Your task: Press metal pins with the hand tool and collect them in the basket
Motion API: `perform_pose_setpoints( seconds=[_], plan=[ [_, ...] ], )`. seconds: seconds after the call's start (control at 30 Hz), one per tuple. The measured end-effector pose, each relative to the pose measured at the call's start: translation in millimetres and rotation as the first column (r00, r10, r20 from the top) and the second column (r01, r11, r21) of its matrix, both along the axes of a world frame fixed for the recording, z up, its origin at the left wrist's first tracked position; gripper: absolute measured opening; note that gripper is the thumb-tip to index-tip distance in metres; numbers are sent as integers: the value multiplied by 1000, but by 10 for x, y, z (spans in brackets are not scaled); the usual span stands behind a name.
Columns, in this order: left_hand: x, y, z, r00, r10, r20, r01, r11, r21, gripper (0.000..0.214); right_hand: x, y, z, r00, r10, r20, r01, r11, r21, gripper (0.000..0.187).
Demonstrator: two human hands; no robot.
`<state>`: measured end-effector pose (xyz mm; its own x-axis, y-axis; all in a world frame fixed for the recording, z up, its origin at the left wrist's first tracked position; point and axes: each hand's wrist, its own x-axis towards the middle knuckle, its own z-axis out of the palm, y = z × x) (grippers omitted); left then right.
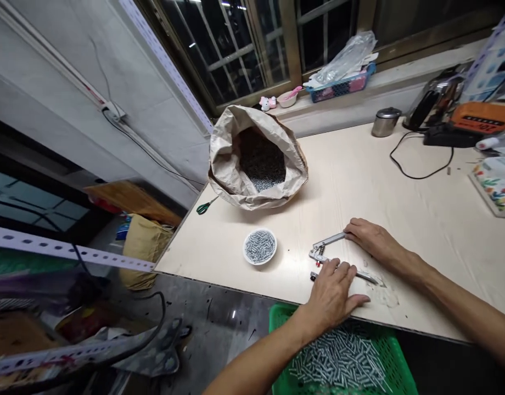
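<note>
A metal lever tool (330, 240) with a coil spring and a small red part lies on the pale tabletop. My right hand (374, 238) has its fingers closed round the end of the upper lever. Over the lower bar, my left hand (330, 291) bends its fingers and presses down, its thumb stretched out to the side; what lies beneath the fingers is hidden. A small dark-tipped piece (314, 276) shows beside the left fingertips. To the left stands a white bowl (248, 258) full of small silvery metal pieces.
An opened paper sack (223, 164) of small metal pieces stands behind the bowl. Green-handled scissors (203, 208) lie near the left edge. Below the front edge, a green basket (404, 368) holds similar pieces. A lidded metal cup (386, 122) and an orange-and-black device (481, 118) stand back right.
</note>
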<state>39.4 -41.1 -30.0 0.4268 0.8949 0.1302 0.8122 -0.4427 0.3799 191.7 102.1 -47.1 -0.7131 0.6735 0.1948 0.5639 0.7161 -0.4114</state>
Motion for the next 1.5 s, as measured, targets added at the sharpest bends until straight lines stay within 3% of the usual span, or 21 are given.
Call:
perform_pose_setpoints(
  seconds=[0.13,0.23,0.3,0.37,0.47,0.6,0.77,0.93,1.0,1.07,1.13,1.2,1.33,1.5],
  plan=[
    [-36,-84,11,998,-16,63,17,1000,-2,57,-13,45,-34,999,-16,-46,15,1000,-26,28],
    [-337,-63,47,997,23,78,-31,995,97,42,-4,-9,-64,997,-33,-64,31,999,-45,29],
    [-703,4,122,971,228,76,-239,947,215,33,5,-53,-81,997,-41,-64,38,998,-53,32],
    [-1126,90,235,894,447,-2,-426,853,302,33,4,-86,-90,997,-52,-63,49,997,-52,34],
    [-1649,199,395,864,482,-144,-408,839,361,29,-31,-118,-83,996,-62,-62,59,997,-45,34],
    [-1916,268,453,892,407,-196,-329,883,336,28,-107,-144,-52,996,-86,-37,85,996,-38,33],
    [-1942,305,469,906,355,-230,-283,913,294,38,-134,-154,-16,994,-96,-46,95,995,-19,29],
    [-1783,197,604,912,410,18,-401,882,248,23,-82,-371,147,988,-137,-72,137,991,-9,25],
    [-1587,109,616,886,440,143,-458,880,126,18,-70,-519,207,998,-37,-50,37,999,-4,24],
    [-1342,25,581,820,498,283,-472,867,-159,17,-73,-656,219,999,49,1,-49,999,-13,21],
    [-1106,-30,504,732,578,361,-420,800,-430,20,-85,-757,179,997,61,51,-61,998,-10,19],
    [-928,-50,407,659,639,397,-370,735,-568,25,-95,-819,114,995,51,80,-52,999,8,17],
    [-779,-52,258,555,705,442,-362,683,-635,31,-91,-881,47,991,86,105,-101,984,149,24],
    [-761,-94,207,535,723,437,-367,665,-651,34,-89,-921,124,980,128,149,-171,932,321,31]
  ],
)
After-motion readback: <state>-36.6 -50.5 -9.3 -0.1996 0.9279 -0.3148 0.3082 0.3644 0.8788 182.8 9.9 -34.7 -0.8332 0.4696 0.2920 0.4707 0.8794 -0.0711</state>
